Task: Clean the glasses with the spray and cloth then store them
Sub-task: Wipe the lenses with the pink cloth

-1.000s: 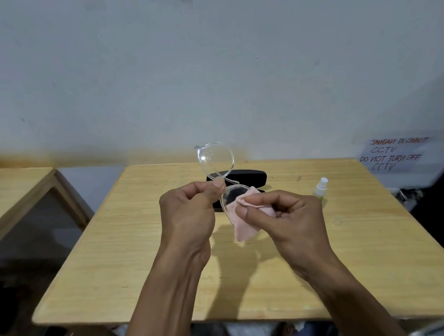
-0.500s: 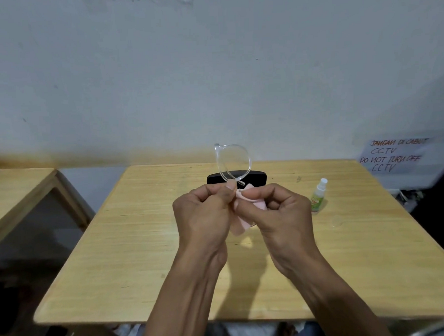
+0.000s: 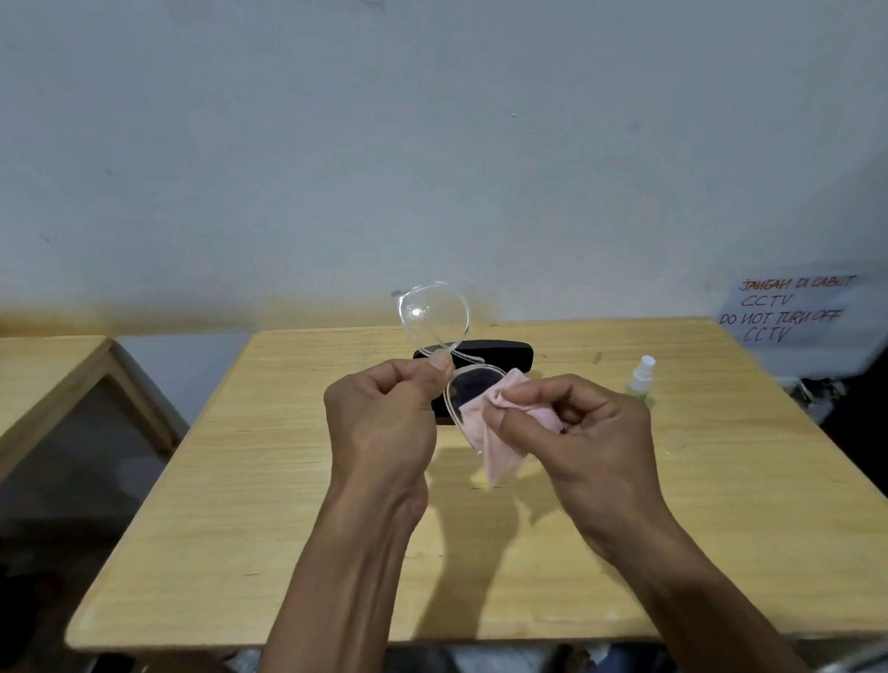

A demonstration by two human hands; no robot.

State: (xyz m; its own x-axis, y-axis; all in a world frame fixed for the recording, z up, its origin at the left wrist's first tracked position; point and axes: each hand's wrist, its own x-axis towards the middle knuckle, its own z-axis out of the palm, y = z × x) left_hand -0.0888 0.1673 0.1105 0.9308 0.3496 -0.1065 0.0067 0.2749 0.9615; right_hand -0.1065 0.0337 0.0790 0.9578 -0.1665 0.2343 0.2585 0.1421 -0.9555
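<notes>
Clear-framed glasses (image 3: 433, 316) are held up above the wooden table (image 3: 286, 499), one lens high and the other low. My left hand (image 3: 384, 421) pinches the frame at the bridge between thumb and forefinger. A pink cloth (image 3: 504, 436) covers part of the lower lens, and my right hand (image 3: 575, 432) pinches that cloth against the lens. A black glasses case (image 3: 499, 354) lies on the table behind the hands, partly hidden. The small spray bottle (image 3: 641, 377) with a white top stands at the right, beyond my right hand.
A second wooden table (image 3: 33, 388) stands to the left across a gap. A handwritten paper sign (image 3: 785, 313) hangs on the wall at the right. A grey wall runs right behind the table's far edge.
The glasses have turned so the upper lens faces me again. My right hand has slid right and down with the cloth across the lower lens, uncovering part of it.
</notes>
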